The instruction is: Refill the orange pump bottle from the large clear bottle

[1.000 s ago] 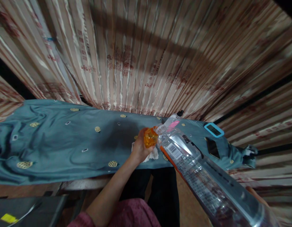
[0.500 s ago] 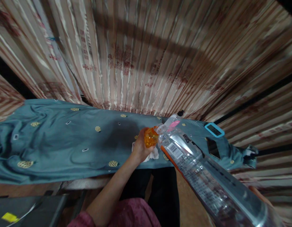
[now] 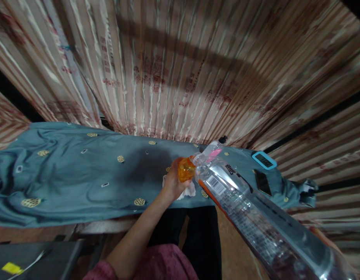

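"So, how do the two held things look?"

"The large bottle (image 3: 255, 212) is clear plastic, lying at a slant, with dark lettering, a white barcode and an orange strip along its lower edge. It runs from near the middle of the view out toward four o'clock, raised over the patterned blue-green cloth (image 3: 80, 171). The small container (image 3: 186, 170) is see-through amber, just off centre at six o'clock, right by the bottle's neck."

"And what's hard to make out?"

"Whether neck and container touch: clear plastic overlaps there, and a little bottle (image 3: 214, 154) with pink on it crowds in at two o'clock from the container. The large bottle's base is blurred and cut off by the lower border. A white tissue (image 3: 189, 192) is partly covered."

"The hands, then?"

"The left hand (image 3: 174, 183) reaches in from seven o'clock, fingers curled around the small container. The right hand (image 3: 324, 236) holds the large bottle near its base; only a strip shows beyond the plastic, its other fingers hidden."
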A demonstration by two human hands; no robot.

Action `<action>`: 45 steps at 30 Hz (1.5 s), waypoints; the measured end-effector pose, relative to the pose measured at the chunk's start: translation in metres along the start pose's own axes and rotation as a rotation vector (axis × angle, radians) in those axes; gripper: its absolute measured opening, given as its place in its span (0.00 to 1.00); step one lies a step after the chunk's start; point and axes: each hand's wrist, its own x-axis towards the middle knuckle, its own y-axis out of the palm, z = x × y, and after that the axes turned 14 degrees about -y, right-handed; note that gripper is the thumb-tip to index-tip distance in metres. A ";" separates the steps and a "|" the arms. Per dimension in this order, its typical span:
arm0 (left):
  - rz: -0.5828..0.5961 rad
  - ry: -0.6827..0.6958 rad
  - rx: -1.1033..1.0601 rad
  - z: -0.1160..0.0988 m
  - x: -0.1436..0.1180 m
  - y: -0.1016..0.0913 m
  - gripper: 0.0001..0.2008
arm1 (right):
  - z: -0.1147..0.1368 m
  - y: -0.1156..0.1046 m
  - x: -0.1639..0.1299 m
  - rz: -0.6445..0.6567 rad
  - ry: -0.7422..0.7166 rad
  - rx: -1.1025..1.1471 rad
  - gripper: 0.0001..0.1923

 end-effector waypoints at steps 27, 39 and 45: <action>-0.004 -0.039 -0.018 -0.008 -0.001 -0.003 0.39 | -0.018 -0.015 0.008 0.027 -0.349 -0.500 0.45; -0.005 -0.004 0.021 -0.007 0.000 -0.002 0.38 | 0.034 0.015 -0.038 0.103 -0.368 -0.511 0.46; -0.019 -0.018 0.051 -0.007 -0.001 -0.003 0.39 | 0.038 0.012 -0.042 0.098 -0.320 -0.455 0.51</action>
